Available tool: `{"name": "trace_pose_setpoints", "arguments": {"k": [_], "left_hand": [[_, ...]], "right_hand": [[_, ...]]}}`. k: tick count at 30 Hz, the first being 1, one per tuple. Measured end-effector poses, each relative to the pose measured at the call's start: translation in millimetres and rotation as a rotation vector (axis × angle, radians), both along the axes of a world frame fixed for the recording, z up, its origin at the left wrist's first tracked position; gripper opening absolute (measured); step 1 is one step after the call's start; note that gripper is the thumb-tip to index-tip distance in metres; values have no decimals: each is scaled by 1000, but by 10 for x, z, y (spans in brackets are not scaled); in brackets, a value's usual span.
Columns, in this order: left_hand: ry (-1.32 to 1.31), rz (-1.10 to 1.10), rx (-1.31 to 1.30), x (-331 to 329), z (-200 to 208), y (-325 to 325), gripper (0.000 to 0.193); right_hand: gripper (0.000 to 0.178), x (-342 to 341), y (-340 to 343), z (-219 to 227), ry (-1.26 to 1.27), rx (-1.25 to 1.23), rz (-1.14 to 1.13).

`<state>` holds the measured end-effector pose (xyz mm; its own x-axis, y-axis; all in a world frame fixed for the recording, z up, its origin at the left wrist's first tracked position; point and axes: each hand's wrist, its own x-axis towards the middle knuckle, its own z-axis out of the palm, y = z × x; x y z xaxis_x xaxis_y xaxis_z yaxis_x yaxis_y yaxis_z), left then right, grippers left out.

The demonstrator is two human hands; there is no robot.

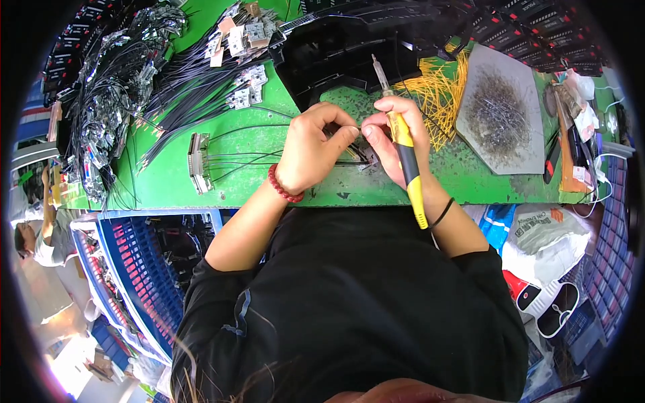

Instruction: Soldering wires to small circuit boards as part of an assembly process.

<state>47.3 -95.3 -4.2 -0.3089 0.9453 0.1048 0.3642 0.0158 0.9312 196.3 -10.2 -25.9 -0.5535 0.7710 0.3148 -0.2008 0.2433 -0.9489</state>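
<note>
My left hand (309, 144) is closed in a pinch, thumb against fingers, over the green bench. What sits between those fingertips is too small to make out. Black wires (243, 160) run from a stack of silvery metal plates (197, 163) to beneath this hand. A yellow-and-black soldering iron (407, 158) lies in the grip of my right hand (390, 158), its metal tip pointing away from me. The right thumb and a finger also come together close to my left fingertips. Small wire ends (356, 156) show on the bench below both hands.
Bundles of black wires with metal plates (255, 33) pile up at the left, beside clear-wrapped cables (121, 94). A black plastic housing (336, 50) stands behind my hands. Yellow wires (440, 101) and a stained grey board (500, 144) lie right. Blue crates (141, 269) sit below left.
</note>
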Motion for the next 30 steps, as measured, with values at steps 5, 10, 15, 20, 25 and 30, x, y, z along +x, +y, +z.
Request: {"name": "trace_pose_setpoints", "arguments": {"k": [5, 10, 15, 20, 25, 30], "left_hand": [[-99, 78, -37, 7, 25, 7, 5], [21, 98, 8, 33, 73, -10, 5], [57, 100, -5, 38, 51, -50, 5], [21, 118, 15, 11, 38, 2, 5], [47, 98, 35, -5, 28, -32, 5], [117, 57, 7, 16, 81, -47, 5]], "right_hand": [[33, 53, 7, -5, -23, 119, -71], [35, 154, -7, 30, -82, 346, -25], [33, 60, -35, 32, -19, 170, -88], [32, 171, 26, 90, -106, 179, -94], [42, 394, 9, 150, -397, 542, 112], [44, 347, -4, 209, -455, 600, 126]]}}
